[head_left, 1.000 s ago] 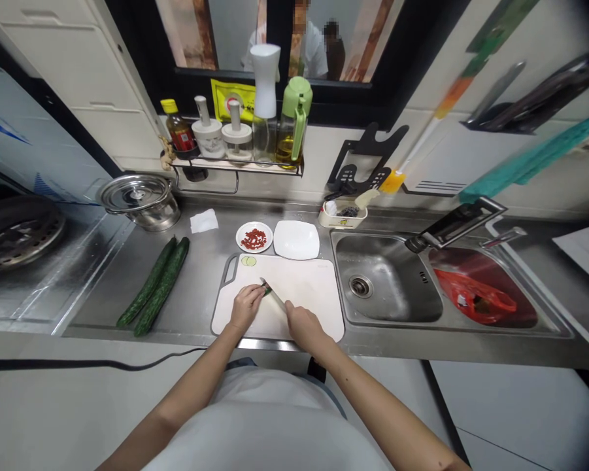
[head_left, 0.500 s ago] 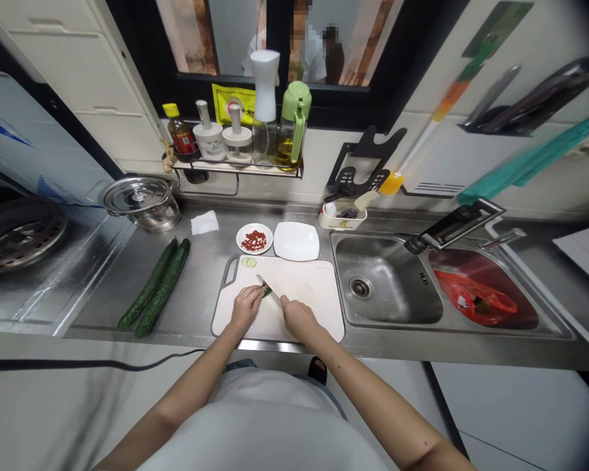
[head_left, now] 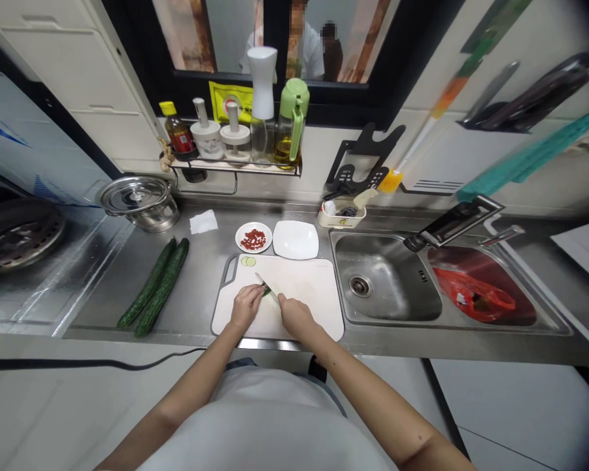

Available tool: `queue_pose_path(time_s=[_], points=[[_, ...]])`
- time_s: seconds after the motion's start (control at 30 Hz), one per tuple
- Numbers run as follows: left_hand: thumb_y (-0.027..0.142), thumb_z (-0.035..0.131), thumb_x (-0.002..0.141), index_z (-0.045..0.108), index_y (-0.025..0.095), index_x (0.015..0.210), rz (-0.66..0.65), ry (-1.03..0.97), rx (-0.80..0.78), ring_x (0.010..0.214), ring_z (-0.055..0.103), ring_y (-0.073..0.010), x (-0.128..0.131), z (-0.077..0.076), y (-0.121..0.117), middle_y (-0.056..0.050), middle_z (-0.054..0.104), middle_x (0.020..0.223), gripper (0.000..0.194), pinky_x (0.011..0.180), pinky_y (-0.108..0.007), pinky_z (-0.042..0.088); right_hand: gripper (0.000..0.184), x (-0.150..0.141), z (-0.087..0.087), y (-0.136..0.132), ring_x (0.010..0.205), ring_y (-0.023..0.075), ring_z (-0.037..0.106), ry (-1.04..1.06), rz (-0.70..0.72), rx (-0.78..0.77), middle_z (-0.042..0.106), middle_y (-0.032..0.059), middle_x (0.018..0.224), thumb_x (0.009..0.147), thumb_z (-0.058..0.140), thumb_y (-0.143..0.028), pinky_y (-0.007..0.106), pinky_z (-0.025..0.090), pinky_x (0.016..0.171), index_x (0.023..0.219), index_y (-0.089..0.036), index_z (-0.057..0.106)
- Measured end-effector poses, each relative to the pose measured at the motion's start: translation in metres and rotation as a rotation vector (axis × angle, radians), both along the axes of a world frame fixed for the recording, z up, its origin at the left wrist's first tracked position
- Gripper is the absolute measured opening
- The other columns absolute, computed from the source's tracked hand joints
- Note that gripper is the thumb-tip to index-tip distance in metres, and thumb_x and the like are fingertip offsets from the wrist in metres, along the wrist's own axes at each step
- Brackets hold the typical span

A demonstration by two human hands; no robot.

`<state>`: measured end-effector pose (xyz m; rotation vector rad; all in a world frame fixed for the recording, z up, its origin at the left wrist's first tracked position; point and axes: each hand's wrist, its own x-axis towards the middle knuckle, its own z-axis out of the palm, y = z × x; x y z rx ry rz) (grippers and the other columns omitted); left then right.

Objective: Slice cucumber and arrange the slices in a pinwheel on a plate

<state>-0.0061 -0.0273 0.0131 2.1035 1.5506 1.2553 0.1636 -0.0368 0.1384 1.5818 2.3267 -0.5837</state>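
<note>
My right hand (head_left: 297, 317) is closed round the handle of a kitchen knife (head_left: 267, 283), its blade slanting up and left over the cutting board (head_left: 318, 288). Beside the blade, my left hand (head_left: 246, 306) presses a small green cucumber piece (head_left: 266, 289) to the board; my fingers cover most of it. Pale cucumber slices (head_left: 248, 261) lie at the board's upper left corner. Behind the board stand a white plate of chopped red pieces (head_left: 253, 238) and a white square plate (head_left: 296, 240) with nothing on it.
Two whole cucumbers (head_left: 163, 288) lie on the steel counter to the left, near a lidded pot (head_left: 142, 201) and a white tissue (head_left: 203, 222). A double sink (head_left: 387, 278) is on the right, with a red plastic bag (head_left: 473, 294) in it. Condiment bottles (head_left: 235, 140) line a wall rack.
The knife and my right hand have shifted very slightly up and left. My left hand stays on the cucumber piece. The whole view has moved a little.
</note>
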Motion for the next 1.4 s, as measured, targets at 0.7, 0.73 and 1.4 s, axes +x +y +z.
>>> queue_pose_path(time_s=[0.7, 0.73, 1.4], points=[[0.024, 0.049, 0.091, 0.068, 0.021, 0.1, 0.001, 0.001, 0.008, 0.095, 0.063, -0.0182, 0.0, 0.002, 0.0, -0.006, 0.07, 0.1, 0.021, 0.086, -0.036, 0.052, 0.037, -0.01, -0.009, 0.009, 0.094, 0.0205, 0.065, 0.024, 0.008, 0.036, 0.068, 0.0137, 0.093, 0.087, 0.03, -0.003, 0.029, 0.047, 0.076, 0.117, -0.013, 0.048], [0.024, 0.049, 0.091, 0.068, 0.021, 0.1, 0.0, -0.001, 0.008, 0.096, 0.063, -0.0183, 0.0, 0.001, 0.0, -0.007, 0.07, 0.1, 0.022, 0.087, -0.037, 0.051, 0.037, -0.008, -0.009, 0.008, 0.094, 0.0203, 0.065, 0.023, 0.007, 0.032, 0.068, 0.0135, 0.093, 0.087, 0.031, -0.004, 0.029, 0.047, 0.077, 0.118, -0.013, 0.048], [0.024, 0.05, 0.09, 0.068, 0.021, 0.1, -0.001, -0.014, -0.008, 0.095, 0.063, -0.0183, 0.0, 0.0, 0.0, -0.007, 0.069, 0.1, 0.02, 0.087, -0.036, 0.051, 0.037, -0.005, -0.016, 0.004, 0.095, 0.0202, 0.064, 0.019, 0.0, 0.02, 0.068, 0.0132, 0.093, 0.087, 0.032, -0.005, 0.029, 0.046, 0.078, 0.119, -0.014, 0.047]])
